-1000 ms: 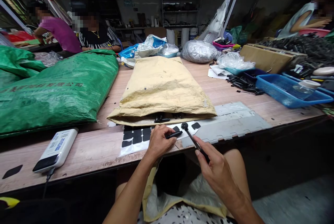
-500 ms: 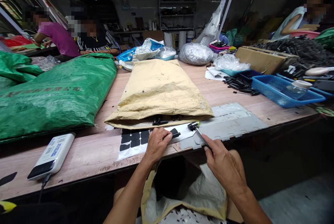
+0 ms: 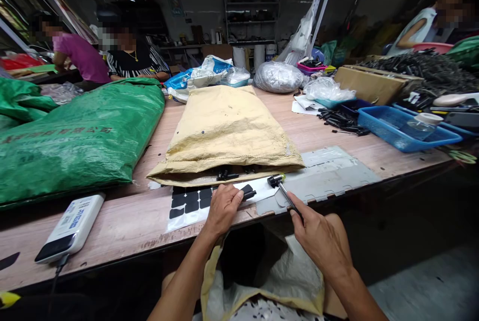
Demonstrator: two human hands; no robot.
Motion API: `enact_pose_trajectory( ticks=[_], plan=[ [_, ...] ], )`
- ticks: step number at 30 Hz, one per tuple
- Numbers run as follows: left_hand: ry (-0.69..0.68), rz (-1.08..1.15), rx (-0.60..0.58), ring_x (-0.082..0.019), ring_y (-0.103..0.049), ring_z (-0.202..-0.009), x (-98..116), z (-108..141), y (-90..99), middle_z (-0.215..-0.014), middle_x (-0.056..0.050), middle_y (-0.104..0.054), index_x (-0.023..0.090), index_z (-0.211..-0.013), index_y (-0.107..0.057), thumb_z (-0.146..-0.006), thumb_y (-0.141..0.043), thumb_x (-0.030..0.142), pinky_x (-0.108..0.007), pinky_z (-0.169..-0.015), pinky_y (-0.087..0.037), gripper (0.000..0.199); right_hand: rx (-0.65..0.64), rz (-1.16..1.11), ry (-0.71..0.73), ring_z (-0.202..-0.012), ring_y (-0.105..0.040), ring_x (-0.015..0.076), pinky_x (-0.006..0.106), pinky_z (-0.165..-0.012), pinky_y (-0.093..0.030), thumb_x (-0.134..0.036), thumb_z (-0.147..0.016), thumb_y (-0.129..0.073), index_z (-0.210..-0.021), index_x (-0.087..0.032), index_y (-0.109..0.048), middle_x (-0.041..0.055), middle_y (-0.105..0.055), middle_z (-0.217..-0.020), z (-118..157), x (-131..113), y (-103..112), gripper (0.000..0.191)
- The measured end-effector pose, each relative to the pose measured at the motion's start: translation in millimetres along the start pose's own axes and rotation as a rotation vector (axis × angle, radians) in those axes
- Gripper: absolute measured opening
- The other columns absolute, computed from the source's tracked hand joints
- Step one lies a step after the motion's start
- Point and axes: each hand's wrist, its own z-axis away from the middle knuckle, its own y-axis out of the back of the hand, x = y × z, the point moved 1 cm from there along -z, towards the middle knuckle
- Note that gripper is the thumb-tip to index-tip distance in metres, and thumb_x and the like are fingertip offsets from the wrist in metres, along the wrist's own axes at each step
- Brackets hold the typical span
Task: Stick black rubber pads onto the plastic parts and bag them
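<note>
My right hand is closed around the handle of a small hammer, whose dark head with a yellow-green end rests over the grey board. Pinched in my left hand is a slim black rod-shaped part, its tip pointing right toward the hammer head. Beneath that hand lies a white sheet with black rounded stickers. Just behind, a yellow woven sack lies flat with its mouth facing me, and black parts show inside it.
A full green sack and a white power bank with a cable lie left. Blue trays, loose black parts and a cardboard box stand right. An open sack sits on my lap. Several people sit around.
The view has shifted slightly, so everything sits a little further left. Both hands keep their holds on the hammer and the black part, with hardly any movement between them.
</note>
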Motion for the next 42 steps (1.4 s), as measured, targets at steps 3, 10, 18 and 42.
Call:
enact_pose_trajectory(
  ticks=[3, 10, 18, 42],
  plan=[
    [-0.076, 0.061, -0.001, -0.024, -0.056, -0.092, 20, 19, 3.2, -0.09, -0.005, -0.068, 0.023, -0.086, -0.067, -0.102, -0.044, 0.039, -0.039, -0.085, -0.039, 0.032, -0.015, -0.01, -0.012, -0.095, -0.076, 0.026, 0.035, -0.075, -0.057, -0.024, -0.097, -0.047, -0.147, -0.028, -0.053, 0.0046, -0.076, -0.118, 0, -1, 1, 0.051],
    [-0.142, 0.108, -0.362, -0.021, -0.066, -0.087, 48, 83, -27.0, -0.095, -0.003, -0.072, 0.027, -0.102, -0.067, -0.098, -0.052, 0.032, -0.031, -0.076, -0.045, 0.016, -0.03, -0.012, -0.01, -0.094, -0.076, 0.0266, 0.034, -0.073, -0.057, -0.024, -0.097, -0.047, -0.147, -0.028, -0.053, 0.0043, -0.075, -0.121, -1, 1, 2, 0.05],
    [0.102, -0.165, -0.554, -0.028, -0.071, -0.1, 4, 103, -76.2, -0.102, -0.006, -0.076, 0.024, -0.108, -0.068, -0.088, -0.06, 0.025, -0.033, -0.078, -0.046, 0.021, -0.048, -0.018, -0.047, -0.097, -0.075, 0.0246, 0.032, -0.078, -0.057, -0.022, -0.098, -0.049, -0.148, -0.029, -0.052, 0.0034, -0.075, -0.12, -1, -2, 3, 0.05],
    [-0.187, -0.332, 0.11, -0.027, -0.052, -0.1, 13, -24, 28.9, -0.102, -0.006, -0.065, 0.021, -0.099, -0.067, -0.085, -0.073, 0.024, -0.041, -0.088, -0.042, 0.015, -0.026, -0.078, -0.054, -0.101, -0.075, 0.0251, 0.032, -0.081, -0.058, -0.024, -0.097, -0.048, -0.146, -0.027, -0.055, 0.0051, -0.073, -0.125, -1, -1, -1, 0.05]
  ],
)
